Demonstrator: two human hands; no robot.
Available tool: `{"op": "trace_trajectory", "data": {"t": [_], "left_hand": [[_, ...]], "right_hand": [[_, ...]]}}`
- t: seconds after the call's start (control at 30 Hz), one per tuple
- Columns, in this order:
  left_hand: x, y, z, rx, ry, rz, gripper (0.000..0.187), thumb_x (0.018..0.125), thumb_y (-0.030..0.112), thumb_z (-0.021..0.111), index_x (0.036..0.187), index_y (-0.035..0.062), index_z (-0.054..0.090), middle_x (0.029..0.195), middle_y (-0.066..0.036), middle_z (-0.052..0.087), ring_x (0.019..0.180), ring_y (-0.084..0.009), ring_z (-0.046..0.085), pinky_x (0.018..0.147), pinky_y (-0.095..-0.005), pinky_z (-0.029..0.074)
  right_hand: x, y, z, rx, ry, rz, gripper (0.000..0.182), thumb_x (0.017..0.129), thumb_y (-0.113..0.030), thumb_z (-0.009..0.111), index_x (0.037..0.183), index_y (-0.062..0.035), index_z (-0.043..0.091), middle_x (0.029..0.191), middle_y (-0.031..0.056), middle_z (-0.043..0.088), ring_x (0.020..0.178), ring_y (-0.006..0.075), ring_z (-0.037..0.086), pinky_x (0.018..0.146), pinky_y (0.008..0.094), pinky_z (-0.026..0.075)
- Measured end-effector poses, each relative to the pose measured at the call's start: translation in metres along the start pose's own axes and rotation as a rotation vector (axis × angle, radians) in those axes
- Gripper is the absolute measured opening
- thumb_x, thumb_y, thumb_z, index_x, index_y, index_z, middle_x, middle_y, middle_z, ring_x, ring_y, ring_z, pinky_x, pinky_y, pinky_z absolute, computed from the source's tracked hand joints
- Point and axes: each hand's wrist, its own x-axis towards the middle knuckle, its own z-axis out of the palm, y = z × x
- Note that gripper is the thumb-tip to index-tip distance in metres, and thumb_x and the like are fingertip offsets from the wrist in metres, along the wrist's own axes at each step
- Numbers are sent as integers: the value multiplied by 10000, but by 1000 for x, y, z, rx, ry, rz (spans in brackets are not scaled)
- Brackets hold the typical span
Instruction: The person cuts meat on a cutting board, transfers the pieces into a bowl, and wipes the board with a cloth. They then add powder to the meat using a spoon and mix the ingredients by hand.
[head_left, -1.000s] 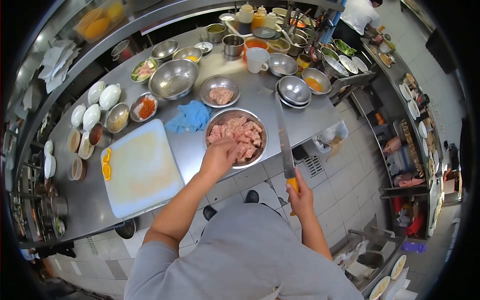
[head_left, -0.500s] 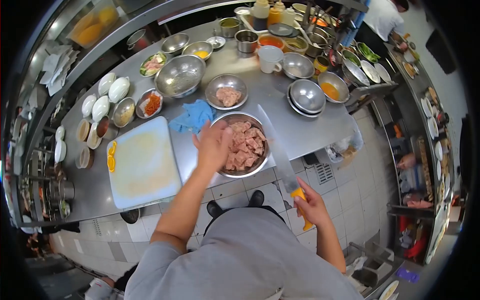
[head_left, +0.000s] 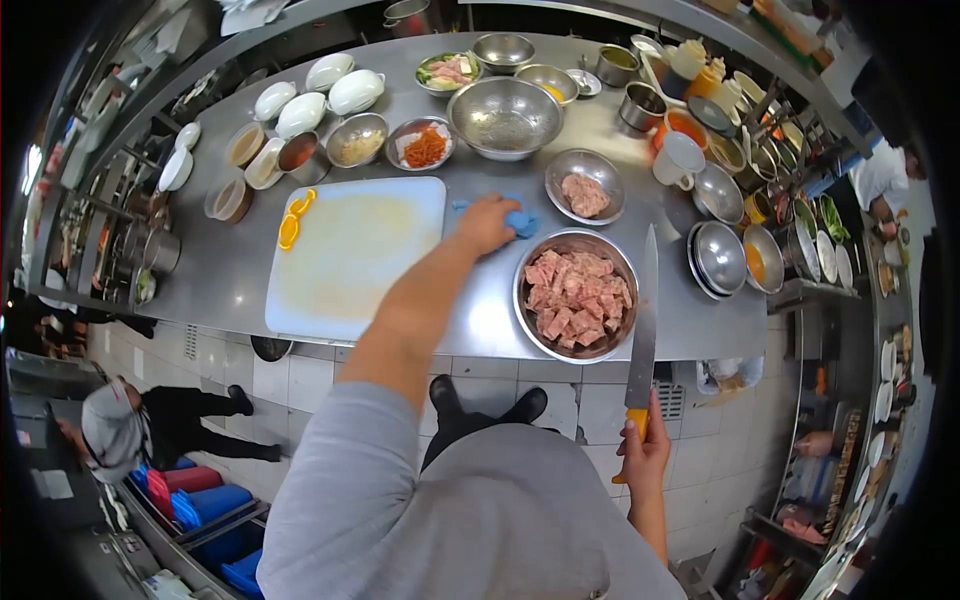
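Note:
My left hand (head_left: pixel 487 225) is closed on a blue cloth (head_left: pixel 520 220), which lies bunched on the steel table right of the white cutting board (head_left: pixel 375 285). In my right hand (head_left: pixel 645 450) I hold a long knife (head_left: pixel 645 340) by its yellow handle, blade pointing away from me. The blade stands beside a steel bowl (head_left: pixel 519 300) full of raw meat chunks (head_left: pixel 580 300). Behind that, a smaller bowl (head_left: pixel 610 205) holds a lump of minced meat (head_left: pixel 584 196). Orange slices (head_left: pixel 291 228) lie on the board's left edge.
A large empty steel bowl (head_left: pixel 505 120) stands behind the cloth, near a bowl of shredded orange food (head_left: pixel 425 146). White dishes (head_left: pixel 330 90) sit at the back left. Stacked steel bowls (head_left: pixel 718 260) are on the right. Another person (head_left: pixel 115 430) is at the lower left.
My left hand has moved from above the meat bowl to the blue cloth and gripped it. The knife stays in my right hand, its blade now more upright in view. The camera view has turned left.

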Motion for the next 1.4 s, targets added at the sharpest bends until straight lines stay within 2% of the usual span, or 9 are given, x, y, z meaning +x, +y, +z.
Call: {"op": "trace_trajectory", "data": {"t": [0.13,0.5,0.57,0.63,0.8,1.07,1.17,1.23,1.4], "left_hand": [[-39,-47,-106,60,463,84,459,774,210,764,1228,149,736,1241,-144,674,1162,-393,632,1030,-465,528],[-305,-116,-104,-14,-150,217,346,702,88,644,1013,185,761,1073,-95,705,1134,-372,589,986,-479,481],[-342,-121,-131,-97,-354,55,378,702,89,599,1034,161,765,1016,-95,705,1065,-324,622,919,-440,509],[-358,-141,-164,-573,-543,-580,431,699,95,551,1078,100,757,979,-87,699,996,-267,650,854,-388,539],[-365,-176,-252,-1248,-62,-800,541,704,129,561,1217,21,698,1051,-105,702,1005,-250,671,877,-338,563],[-412,-324,-167,-93,770,-890,471,936,271,602,1281,-38,686,1122,-224,755,983,-341,719,923,-427,551],[-417,-304,-161,-232,874,-862,432,934,255,597,1230,-42,702,1089,-259,747,992,-391,716,923,-450,543],[-418,-303,-154,-224,875,-838,430,932,252,599,1228,-42,701,1093,-254,744,1003,-388,713,921,-452,542],[-437,-334,-149,-302,864,-741,438,922,253,600,1240,-33,695,1141,-246,726,1049,-373,702,940,-448,537]], "right_hand": [[1,4,8,-134,10,-140,641,1036,-84,652,1639,-103,437,856,17,668,600,62,543,553,254,484],[4,-42,109,-66,-138,-245,659,1027,-117,696,1638,-133,449,796,-30,630,610,36,528,554,227,462],[2,-47,119,-87,-151,-262,655,1023,-126,705,1631,-135,462,789,-24,638,606,39,528,554,230,462],[-1,-48,128,-166,-173,-384,659,1031,-82,673,1645,-146,441,850,-36,636,634,35,536,557,225,480],[-7,-57,136,-273,-424,-190,639,1041,-81,653,1642,-158,449,864,-19,657,645,50,546,583,245,499],[32,-3,252,51,-648,143,599,1114,-200,571,1675,-280,374,818,37,592,654,97,576,538,278,529],[19,-20,304,-36,-664,223,592,1107,-233,581,1666,-261,389,926,109,686,777,160,675,637,338,585],[1,-23,335,-448,-841,-211,616,1088,-280,604,1664,-253,386,1052,145,766,873,247,733,816,393,607],[29,-31,339,-603,-831,-252,634,1080,-305,605,1667,-258,370,1123,152,782,947,288,748,927,412,586]]}}
